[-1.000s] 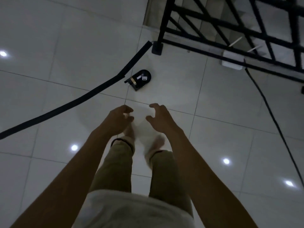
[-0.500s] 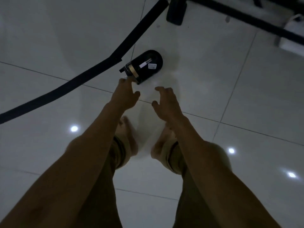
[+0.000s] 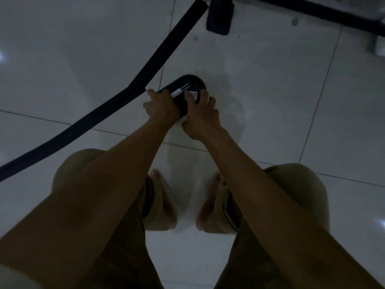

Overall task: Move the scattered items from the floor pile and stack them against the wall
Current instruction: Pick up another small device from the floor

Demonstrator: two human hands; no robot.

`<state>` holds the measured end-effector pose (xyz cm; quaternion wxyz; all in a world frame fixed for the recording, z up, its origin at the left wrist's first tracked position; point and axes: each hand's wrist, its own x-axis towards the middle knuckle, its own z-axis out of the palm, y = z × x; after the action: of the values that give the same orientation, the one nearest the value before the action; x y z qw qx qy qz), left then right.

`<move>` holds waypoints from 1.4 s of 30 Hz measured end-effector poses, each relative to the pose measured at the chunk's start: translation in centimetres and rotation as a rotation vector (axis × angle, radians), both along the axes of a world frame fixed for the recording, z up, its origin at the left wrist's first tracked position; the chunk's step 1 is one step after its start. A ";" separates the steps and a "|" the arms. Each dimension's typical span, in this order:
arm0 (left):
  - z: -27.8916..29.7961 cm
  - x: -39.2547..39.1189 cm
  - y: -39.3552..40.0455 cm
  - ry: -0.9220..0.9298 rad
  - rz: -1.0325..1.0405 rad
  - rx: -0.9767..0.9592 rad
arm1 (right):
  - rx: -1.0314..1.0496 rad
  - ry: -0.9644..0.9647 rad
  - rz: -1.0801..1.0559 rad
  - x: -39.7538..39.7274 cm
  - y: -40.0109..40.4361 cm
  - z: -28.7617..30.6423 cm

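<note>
A black oval object [image 3: 188, 88] lies on the white tiled floor [image 3: 260, 97] just beyond the person's bare feet, with a small white tool and a white tag on its top. The left hand [image 3: 161, 108] curls round its near-left end and the right hand [image 3: 201, 115] grips its right side — fingers over the edge. A black strap [image 3: 116, 101] runs just left of it; a black post foot [image 3: 219, 16] stands farther off.
</note>
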<state>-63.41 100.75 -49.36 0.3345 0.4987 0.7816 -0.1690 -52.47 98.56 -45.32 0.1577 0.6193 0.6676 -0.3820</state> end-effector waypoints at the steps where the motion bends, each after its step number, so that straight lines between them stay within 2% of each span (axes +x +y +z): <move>1: 1.1 -0.1 0.0 -0.020 -0.015 0.031 | 0.012 0.024 -0.002 0.3 -0.4 0.9; 6: 11.1 -2.0 -2.4 -0.225 -0.163 0.191 | 0.223 0.181 -0.006 2.2 -4.2 9.6; 8: 16.8 -2.7 -4.2 -0.272 -0.173 0.238 | 0.228 0.191 -0.012 2.7 -5.9 14.5; 11: 26.3 -3.0 -6.7 -0.290 -0.144 0.269 | 0.200 0.191 -0.030 2.4 -7.7 22.6; 16: 40.4 -4.3 -10.4 -0.315 -0.039 0.226 | 0.278 0.318 -0.011 -0.1 -8.6 36.4; 21: 51.9 -6.8 -14.4 -0.308 0.125 0.190 | 0.328 0.207 0.161 -2.1 -11.1 47.3; 26: 58.7 -6.0 -22.0 -0.201 0.429 0.331 | 0.366 0.328 0.501 -2.8 -15.5 53.2; 28: 60.7 -4.1 -27.3 -0.129 0.625 0.385 | 0.365 0.362 0.674 -2.6 -18.4 54.9; 30: 61.5 -2.8 -29.8 -0.116 0.775 0.383 | 0.365 0.403 0.724 -2.3 -19.4 55.2; 34: 63.0 0.5 -39.7 -0.139 1.209 0.414 | 0.320 0.484 1.010 -2.5 -26.1 56.5; 37: 63.8 3.3 -47.1 -0.117 1.461 0.461 | 0.290 0.482 1.190 -3.4 -32.1 57.6; 42: 65.5 8.2 -58.5 0.134 1.770 0.543 | 0.228 0.543 1.509 -4.0 -42.9 59.5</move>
<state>-55.25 42.25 16.11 0.1677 -0.2290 0.9080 0.3081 -56.44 55.61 14.18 0.1413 -0.1002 0.9553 -0.2395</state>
